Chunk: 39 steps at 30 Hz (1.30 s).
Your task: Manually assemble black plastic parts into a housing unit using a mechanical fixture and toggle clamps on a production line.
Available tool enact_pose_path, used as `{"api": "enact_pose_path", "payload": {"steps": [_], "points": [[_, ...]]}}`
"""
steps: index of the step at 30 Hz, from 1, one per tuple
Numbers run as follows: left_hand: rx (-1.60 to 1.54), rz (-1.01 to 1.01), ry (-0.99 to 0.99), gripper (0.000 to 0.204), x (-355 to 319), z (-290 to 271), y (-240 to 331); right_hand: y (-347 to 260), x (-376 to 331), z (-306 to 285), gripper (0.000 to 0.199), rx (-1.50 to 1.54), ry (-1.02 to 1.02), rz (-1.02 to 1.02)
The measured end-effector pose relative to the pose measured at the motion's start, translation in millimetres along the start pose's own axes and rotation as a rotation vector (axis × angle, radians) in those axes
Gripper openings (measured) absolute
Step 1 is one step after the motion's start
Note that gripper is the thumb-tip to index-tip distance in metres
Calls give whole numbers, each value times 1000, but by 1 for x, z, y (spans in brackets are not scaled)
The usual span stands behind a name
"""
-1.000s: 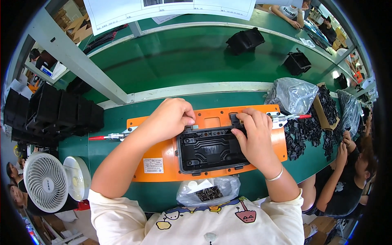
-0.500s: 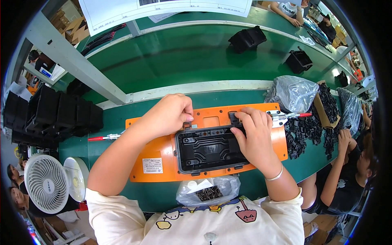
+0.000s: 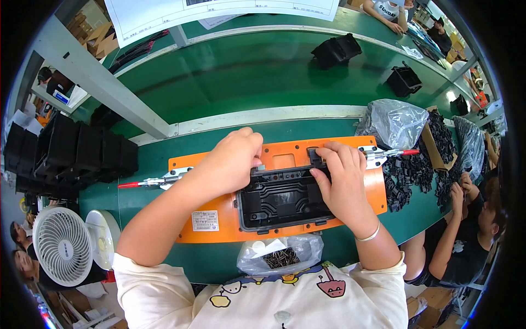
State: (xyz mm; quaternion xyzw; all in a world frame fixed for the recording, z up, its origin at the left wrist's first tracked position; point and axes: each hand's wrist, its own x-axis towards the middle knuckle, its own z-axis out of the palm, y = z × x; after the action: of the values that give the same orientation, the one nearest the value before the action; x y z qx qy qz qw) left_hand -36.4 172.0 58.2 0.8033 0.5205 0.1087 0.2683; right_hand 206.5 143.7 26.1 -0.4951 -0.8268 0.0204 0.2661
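An orange fixture plate [image 3: 189, 236] lies on the green bench with a black plastic box [image 3: 282, 203] set in it, its open side facing up. My left hand [image 3: 238, 159] is at the box's far left corner, fingers curled and pinched. What they press on is hidden behind the hand. My right hand [image 3: 342, 175] rests over the far right corner. Its fingers close over a small black clip [image 3: 314, 156] at the rim, and the thumb reaches over the box's edge. Metal toggle clamps with red handles, a left one [image 3: 156, 181] and a right one [image 3: 383, 156], sit at the plate's ends.
A bag of screws [image 3: 280, 257] lies near me. Loose black clips [image 3: 397, 183] and a plastic bag [image 3: 395, 123] are at right, beside a co-worker's hands [image 3: 461, 189]. Black boxes [image 3: 82, 145] are stacked left, near a white fan [image 3: 63, 247]. More boxes [image 3: 337, 50] stand on the far green surface.
My left hand has shifted slightly right and rolled over the corner, covering the small black clip seen there before. The right hand stays at its corner.
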Motion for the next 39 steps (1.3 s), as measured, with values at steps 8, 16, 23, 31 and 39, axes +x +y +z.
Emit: {"api": "enact_pose_path", "payload": {"steps": [8, 16, 23, 31, 39], "points": [[41, -105, -22, 21, -15, 10, -7, 1, -3, -1, 46, -28, 14, -39], [302, -30, 108, 33, -19, 16, -1, -12, -2, -12, 72, -170, -94, -122], [282, 575, 75, 24, -110, 60, 58, -34, -45, -36, 17, 325, -193, -462], [381, 461, -161, 12, -127, 103, 60, -62, -88, -10, 11, 162, -582, -459], [-5, 495, -85, 16, -128, 92, 43, -40, -79, -21, 12, 441, -662, -519]]}}
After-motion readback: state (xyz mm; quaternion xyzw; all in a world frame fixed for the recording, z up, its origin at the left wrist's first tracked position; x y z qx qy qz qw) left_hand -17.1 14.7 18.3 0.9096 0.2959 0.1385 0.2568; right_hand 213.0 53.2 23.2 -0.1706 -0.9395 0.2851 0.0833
